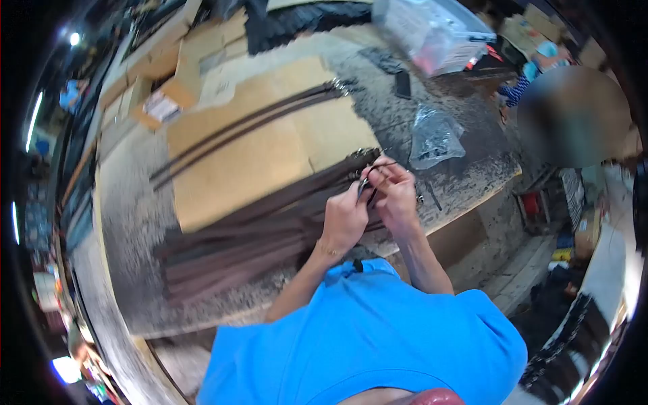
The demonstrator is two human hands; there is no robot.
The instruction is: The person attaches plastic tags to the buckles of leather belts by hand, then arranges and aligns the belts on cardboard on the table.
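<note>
Both hands meet in front of my chest, over the right end of a pile of dark brown straps (236,253). My left hand (345,217) is closed, its fingertips pinching a small piece that looks dark and metallic. Close against it, my right hand (397,192) is closed on a thin dark strap end (387,164) that curves above the fingers. The fingers partly hide where these pieces meet. Metal fittings (364,154) gather at the strap ends just beyond my hands. Two separate straps (250,128) lie farther away, with shiny hardware at their right ends.
A flat cardboard sheet (270,88) lies under the separate straps on the worn table (128,270). A clear plastic bag (435,138) and a small dark object (402,85) are to the right. A translucent bin (439,34) and an open cardboard box (165,94) stand farther back. Another person sits at right.
</note>
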